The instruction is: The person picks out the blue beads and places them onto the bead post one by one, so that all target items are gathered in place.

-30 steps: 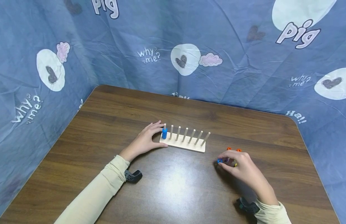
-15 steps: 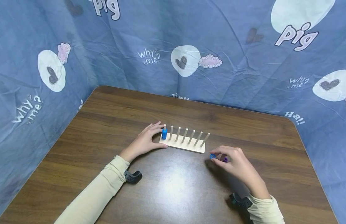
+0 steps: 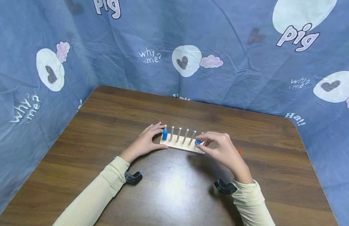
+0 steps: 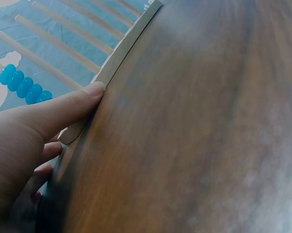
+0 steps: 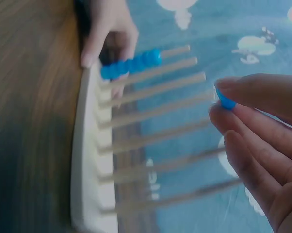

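Observation:
A pale wooden peg board [image 3: 180, 145] with a row of upright pegs lies on the table. Several blue rings [image 3: 165, 135] are stacked on its leftmost peg; the other pegs I can see carry none. My left hand [image 3: 146, 140] holds the board's left end, thumb on the front edge, as the left wrist view shows, and fingers behind. Between thumb and index finger, my right hand [image 3: 219, 147] pinches a single blue ring [image 5: 226, 101], raised near the pegs toward the board's right end. That hand hides the rightmost peg in the head view.
An orange ring [image 3: 239, 152] shows on the brown wooden table [image 3: 129, 103] just behind the right hand, partly covered by it. A blue printed cloth [image 3: 236, 44] hangs along the table's back and left sides.
My right hand has carried the blue ring leftward and away from me, from beside the loose rings to over the board's right part. The left hand keeps its hold on the board.

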A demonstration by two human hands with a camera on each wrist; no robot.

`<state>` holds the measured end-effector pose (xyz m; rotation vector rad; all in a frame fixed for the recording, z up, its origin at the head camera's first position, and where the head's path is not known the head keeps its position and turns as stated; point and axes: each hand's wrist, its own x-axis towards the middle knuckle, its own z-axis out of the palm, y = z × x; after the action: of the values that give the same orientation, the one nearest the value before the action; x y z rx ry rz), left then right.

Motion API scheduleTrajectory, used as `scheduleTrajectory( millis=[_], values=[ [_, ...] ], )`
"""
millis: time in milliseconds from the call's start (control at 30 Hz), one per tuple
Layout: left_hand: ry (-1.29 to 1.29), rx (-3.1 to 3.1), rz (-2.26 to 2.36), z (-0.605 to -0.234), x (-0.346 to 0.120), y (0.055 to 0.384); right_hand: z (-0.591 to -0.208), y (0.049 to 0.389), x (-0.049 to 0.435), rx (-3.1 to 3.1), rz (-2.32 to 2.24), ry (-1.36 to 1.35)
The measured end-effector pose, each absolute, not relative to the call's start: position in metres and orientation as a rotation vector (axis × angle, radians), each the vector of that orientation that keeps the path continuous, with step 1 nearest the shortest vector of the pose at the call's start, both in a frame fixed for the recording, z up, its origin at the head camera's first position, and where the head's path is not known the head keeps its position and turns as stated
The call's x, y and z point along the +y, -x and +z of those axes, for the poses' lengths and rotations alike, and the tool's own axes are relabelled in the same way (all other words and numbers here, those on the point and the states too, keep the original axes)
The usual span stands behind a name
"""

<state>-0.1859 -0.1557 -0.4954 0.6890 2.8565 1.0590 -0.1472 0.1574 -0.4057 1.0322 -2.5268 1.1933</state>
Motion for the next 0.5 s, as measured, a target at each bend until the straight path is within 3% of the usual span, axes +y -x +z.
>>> scheduleTrajectory(
  millis=[500],
  values=[
    [-0.709, 2.859, 1.081, -0.499, -0.158, 0.187, -0.394, 0.169, 0.107, -2.506, 1.284, -1.013]
  ],
)
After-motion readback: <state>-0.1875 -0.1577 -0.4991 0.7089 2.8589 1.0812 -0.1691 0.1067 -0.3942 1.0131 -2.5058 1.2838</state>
